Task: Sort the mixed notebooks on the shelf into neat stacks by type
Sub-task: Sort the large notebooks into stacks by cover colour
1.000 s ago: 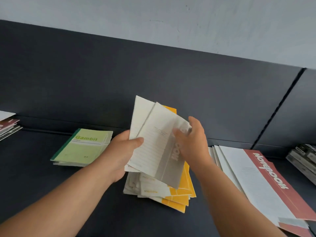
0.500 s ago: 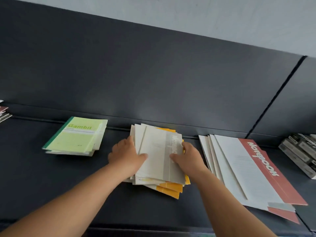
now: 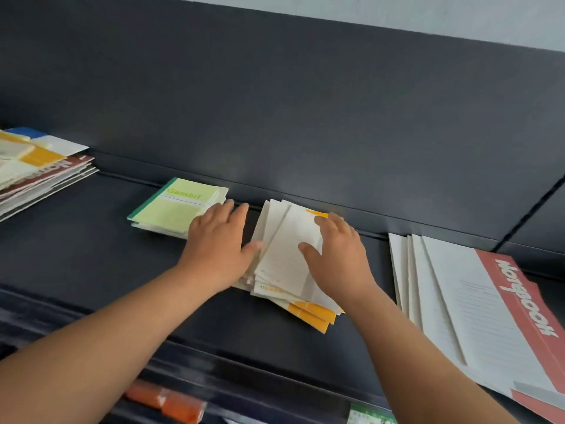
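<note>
Shelf [image 3: 76,255] lies bare between the mixed pile [image 3: 46,169], far left, and the green stack [image 3: 171,209] — the widest lane. The left hand [image 3: 220,243] fills the gap from the green stack to the yellow-white stack [image 3: 284,255]. A bare strip runs right of it to the large red-covered notebooks [image 3: 458,301]. The back panel [image 3: 305,117] closes the far side. The near edge is open — below it lie blurred items, possibly packets.

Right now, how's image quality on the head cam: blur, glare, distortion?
Head view: centre fairly sharp, "Gambit" on the green notebook legible. Head view, bottom edge: blurred, orange items below the shelf unreadable. Head view lighting: soft, even, faint sheen on the back panel, no hard shadows.
</note>
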